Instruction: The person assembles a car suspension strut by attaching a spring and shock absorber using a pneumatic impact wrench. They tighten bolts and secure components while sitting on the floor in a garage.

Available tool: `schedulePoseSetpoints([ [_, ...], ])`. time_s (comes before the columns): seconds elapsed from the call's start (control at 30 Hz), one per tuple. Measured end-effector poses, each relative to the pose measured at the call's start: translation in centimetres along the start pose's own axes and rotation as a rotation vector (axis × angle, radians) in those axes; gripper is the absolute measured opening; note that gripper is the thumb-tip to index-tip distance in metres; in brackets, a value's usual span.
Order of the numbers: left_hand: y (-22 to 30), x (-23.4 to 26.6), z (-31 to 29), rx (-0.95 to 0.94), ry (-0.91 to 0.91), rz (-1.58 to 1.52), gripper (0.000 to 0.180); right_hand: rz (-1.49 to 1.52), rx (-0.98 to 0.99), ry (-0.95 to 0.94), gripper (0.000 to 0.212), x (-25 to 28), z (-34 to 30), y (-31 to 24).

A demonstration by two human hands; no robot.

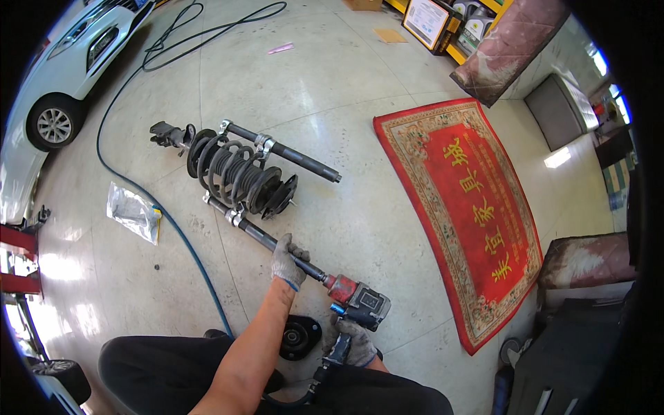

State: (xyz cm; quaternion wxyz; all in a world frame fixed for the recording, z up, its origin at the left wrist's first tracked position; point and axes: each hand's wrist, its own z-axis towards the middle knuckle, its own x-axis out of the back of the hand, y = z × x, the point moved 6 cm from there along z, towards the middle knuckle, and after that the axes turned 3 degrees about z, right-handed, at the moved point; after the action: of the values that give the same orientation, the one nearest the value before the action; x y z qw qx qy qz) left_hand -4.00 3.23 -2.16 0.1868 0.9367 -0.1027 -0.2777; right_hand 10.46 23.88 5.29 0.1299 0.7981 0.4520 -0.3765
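A strut with its black coil spring (pixel 232 169) lies on the floor in front of me. Two spring compressors grip the coils, a far one (pixel 304 160) and a near one (pixel 252 232). My left hand (pixel 288 263), in a grey work glove, is wrapped round the near compressor's rod. A red and black impact wrench (pixel 358 302) meets the end of that rod. My gloved right hand (pixel 351 342) holds the wrench by its handle, with the air hose running off below. Between my forearms lies a round black strut mount (pixel 299 337).
A dark air hose (pixel 181 242) snakes across the floor on the left. Beside it lies a clear plastic bag (pixel 133 213). A red patterned rug (pixel 463 207) covers floor to the right. A white car (pixel 62 90) stands at far left, near a red lift part (pixel 17 238).
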Motion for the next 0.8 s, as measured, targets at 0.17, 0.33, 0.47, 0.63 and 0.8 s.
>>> schedulePoseSetpoints([
  [0.17,0.4,0.0,0.0,0.026,0.005,-0.003,0.025,-0.096,0.013,0.058,0.034,-1.0,-1.1,-1.2],
  [0.33,0.7,-0.6,-0.5,0.018,0.002,0.044,0.023,0.084,0.098,0.112,0.037,-0.7,-2.9,-0.3],
  [0.47,1.1,-0.8,-1.3,0.039,0.011,0.114,0.024,0.031,0.198,0.022,0.036,0.5,-2.9,-2.3],
  [0.63,2.8,3.2,-1.3,0.056,-0.073,0.092,0.021,0.105,0.249,-0.101,0.032,-0.7,-0.9,-7.7],
  [0.8,5.3,5.7,-2.0,0.072,-0.05,0.189,0.019,0.122,0.282,-0.124,0.031,-1.6,1.1,-10.9],
])
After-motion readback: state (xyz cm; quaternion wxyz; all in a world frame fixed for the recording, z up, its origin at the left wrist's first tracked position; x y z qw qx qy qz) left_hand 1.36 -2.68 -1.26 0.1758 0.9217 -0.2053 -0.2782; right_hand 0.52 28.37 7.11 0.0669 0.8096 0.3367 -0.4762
